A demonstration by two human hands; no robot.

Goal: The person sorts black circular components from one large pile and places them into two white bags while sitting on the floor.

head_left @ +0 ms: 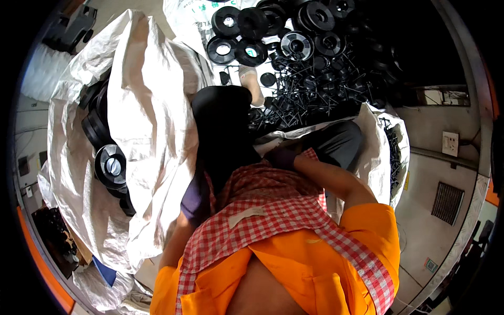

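My left hand [195, 198], in a purple glove, is down at my left hip between the red checked apron [268, 202] and a large white woven sack [157, 115]. Its fingers are out of sight. In a dark purple glove, my right hand [282, 157] rests low over my lap by the apron's edge, its fingers in shadow and partly covered. I cannot make out anything held in either hand. Inside the white sack are black plastic spools [111, 166]. Ahead of my knees, a heap of thin black plastic pieces [310, 89] lies on white sheeting.
More black round spools [252, 23] are stacked beyond the heap. A second white sack [375, 152] with black parts stands at my right knee. My bare foot [252, 84] lies beside the heap. On the right, a metal panel carries a white socket plate [450, 143] and a vent [447, 201].
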